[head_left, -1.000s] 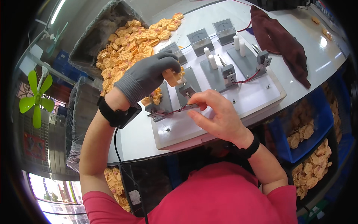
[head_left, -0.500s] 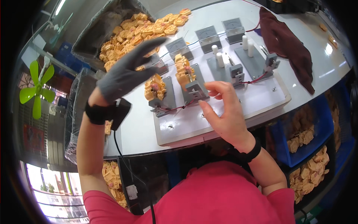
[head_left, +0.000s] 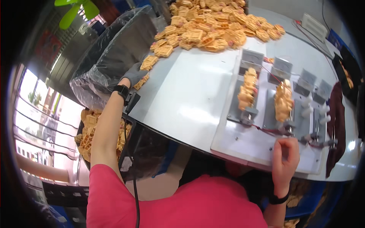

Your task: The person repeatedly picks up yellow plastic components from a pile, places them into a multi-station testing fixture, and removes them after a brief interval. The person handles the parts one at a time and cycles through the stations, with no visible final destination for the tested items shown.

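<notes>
My left hand, in a grey glove, is at the table's left edge. Its fingers close on a tan moulded plastic part, partly hidden by the glove. My bare right hand is curled, thumb against fingers, just in front of the fixture board; anything in the pinch is too small to make out. On that board, one tan part sits upright on the leftmost grey fixture. A second tan part sits on the fixture beside it, nearest my right hand. White posts stand on the fixtures farther right.
A large heap of tan parts covers the table's far side. Left of the table stands a plastic-lined bin; below it, a crate holds more parts. A dark red cloth lies right of the board. A cable hangs from my left wrist.
My view has swung left. My left hand has moved from above the fixtures to a loose part at the table's left edge. My right hand has drawn back and its fingers have curled in.
</notes>
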The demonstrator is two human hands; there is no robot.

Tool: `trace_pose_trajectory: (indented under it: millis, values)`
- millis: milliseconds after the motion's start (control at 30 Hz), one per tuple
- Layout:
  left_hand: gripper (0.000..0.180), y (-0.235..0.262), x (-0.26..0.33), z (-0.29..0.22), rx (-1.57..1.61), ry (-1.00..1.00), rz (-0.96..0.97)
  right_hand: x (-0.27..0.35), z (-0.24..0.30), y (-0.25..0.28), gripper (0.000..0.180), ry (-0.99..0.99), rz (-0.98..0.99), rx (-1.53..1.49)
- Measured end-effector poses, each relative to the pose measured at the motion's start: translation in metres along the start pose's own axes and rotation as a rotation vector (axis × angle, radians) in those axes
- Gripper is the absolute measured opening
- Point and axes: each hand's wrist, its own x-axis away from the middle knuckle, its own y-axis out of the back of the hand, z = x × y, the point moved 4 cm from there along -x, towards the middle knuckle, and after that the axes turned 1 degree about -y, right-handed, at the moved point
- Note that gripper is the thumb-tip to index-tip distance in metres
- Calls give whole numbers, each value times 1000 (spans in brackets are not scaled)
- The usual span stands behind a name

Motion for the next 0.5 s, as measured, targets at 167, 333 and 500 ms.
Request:
trace_pose_trajectory:
  millis: [167,333,500]
  values:
    - [94,-8,-22,-8,-123,187,-9,1,-1,-2,6,-64,32,106]
    - [96,-30,-18,-44,-114,186,132,5,-6,-2,6,-115,43,167]
    - [103,-68,7,-112,-5,30,237,5,-4,-8,7,-69,95,210]
